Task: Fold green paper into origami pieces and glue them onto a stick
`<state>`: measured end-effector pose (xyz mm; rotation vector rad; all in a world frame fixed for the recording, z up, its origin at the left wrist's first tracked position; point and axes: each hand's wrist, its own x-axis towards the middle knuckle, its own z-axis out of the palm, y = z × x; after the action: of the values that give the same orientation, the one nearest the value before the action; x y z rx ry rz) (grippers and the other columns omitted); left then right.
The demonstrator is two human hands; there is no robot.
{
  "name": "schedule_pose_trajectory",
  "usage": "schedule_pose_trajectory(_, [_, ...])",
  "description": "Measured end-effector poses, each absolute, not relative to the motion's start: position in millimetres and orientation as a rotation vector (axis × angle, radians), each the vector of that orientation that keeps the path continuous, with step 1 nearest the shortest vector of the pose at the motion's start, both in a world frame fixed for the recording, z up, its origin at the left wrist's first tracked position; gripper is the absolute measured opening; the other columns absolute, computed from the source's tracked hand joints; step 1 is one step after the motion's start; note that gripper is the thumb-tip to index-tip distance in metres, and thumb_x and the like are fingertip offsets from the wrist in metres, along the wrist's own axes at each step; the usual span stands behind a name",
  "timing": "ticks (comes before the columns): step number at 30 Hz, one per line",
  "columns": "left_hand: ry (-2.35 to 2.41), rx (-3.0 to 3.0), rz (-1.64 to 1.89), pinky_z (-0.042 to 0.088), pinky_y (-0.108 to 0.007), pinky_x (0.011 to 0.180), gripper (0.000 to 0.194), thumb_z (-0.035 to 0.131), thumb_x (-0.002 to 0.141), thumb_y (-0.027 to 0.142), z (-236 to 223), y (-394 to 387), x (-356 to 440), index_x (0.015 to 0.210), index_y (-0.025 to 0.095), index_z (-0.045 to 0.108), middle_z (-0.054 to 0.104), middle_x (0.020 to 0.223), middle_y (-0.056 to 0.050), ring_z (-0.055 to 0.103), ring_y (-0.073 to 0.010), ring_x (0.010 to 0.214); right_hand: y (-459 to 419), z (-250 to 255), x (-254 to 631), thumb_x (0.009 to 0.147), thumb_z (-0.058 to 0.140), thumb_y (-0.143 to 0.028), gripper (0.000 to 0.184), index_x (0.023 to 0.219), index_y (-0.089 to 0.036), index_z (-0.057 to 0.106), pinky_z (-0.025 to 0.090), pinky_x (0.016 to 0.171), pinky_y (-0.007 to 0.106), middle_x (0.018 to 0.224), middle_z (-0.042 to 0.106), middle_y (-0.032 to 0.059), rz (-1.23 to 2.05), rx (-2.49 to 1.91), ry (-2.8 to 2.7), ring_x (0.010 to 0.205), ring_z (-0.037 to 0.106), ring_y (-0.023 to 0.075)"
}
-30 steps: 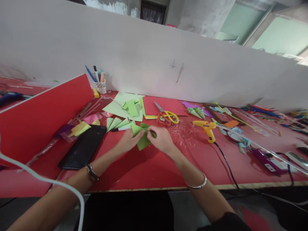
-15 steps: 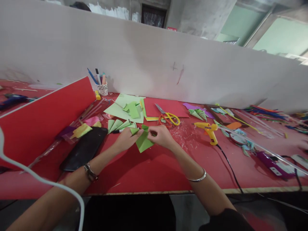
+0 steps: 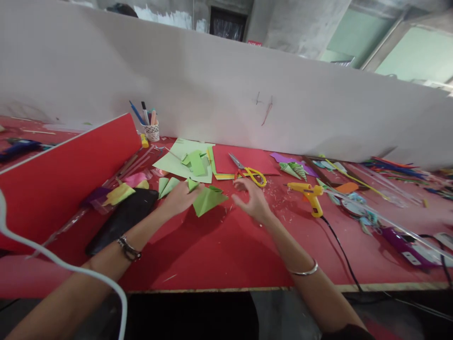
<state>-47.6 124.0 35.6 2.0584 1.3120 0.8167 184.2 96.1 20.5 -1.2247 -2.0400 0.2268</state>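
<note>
My left hand [image 3: 182, 197] is closed on a piece of green paper [image 3: 209, 202], whose wide part spreads out to the right of my thumb. A small green folded tip shows above those fingers; I cannot make out whether it belongs to the same piece. My right hand [image 3: 254, 200] is apart from the paper, fingers spread with nothing in them. Just beyond it lie scissors [image 3: 257, 176] with yellow and red handles, partly hidden by my fingers. Pale green folded paper pieces [image 3: 168, 186] lie by my left hand, partly covered by it.
A yellow glue gun [image 3: 311, 196] with a black cord lies on the right. Behind are red sheets [image 3: 244, 158], a pale green sheet [image 3: 182, 151] and striped green paper cones [image 3: 294, 170]. On the left are a black phone-like slab [image 3: 123, 219] and a pen cup [image 3: 152, 131].
My right hand has let go of the green paper, moved right and opened its fingers. My left hand has shifted slightly left with the paper.
</note>
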Motion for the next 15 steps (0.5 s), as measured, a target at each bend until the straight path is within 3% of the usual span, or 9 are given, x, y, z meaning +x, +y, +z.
schedule_pose_trajectory(2, [1.286,1.978,0.792,0.042,-0.028,0.067,0.034,0.038,0.080,0.042,30.6,119.4,-37.4,0.074,0.014,0.056,0.060,0.072,-0.003,0.054,-0.0188,0.074,90.8,22.9,173.7,0.070,0.060,-0.039,0.055,0.117,-0.020,0.039,0.040,0.085,0.036,0.112,0.051,0.0102,0.244,-1.102,-2.226,0.104,0.047,0.0223])
schedule_pose_trajectory(4, [1.222,1.903,0.773,0.043,-0.028,0.067,0.036,0.036,0.082,0.043,25.7,115.0,-29.1,0.081,0.014,0.057,0.061,0.077,-0.003,0.055,-0.0181,0.074,86.7,23.0,165.0,0.068,0.062,-0.043,0.065,0.122,-0.021,0.034,0.039,0.088,0.037,0.116,0.048,0.0103,0.317,-1.059,-2.319,0.108,0.045,0.0223])
schedule_pose_trajectory(15, [1.092,1.627,0.758,0.043,-0.030,0.082,0.037,0.039,0.081,0.042,10.2,108.9,-26.2,0.102,0.017,0.057,0.062,0.104,-0.006,0.055,-0.0188,0.098,76.6,18.2,160.3,0.073,0.060,-0.039,0.058,0.123,-0.022,0.035,0.040,0.087,0.036,0.120,0.049,0.0091,0.527,-1.059,-2.341,0.106,0.048,0.0208])
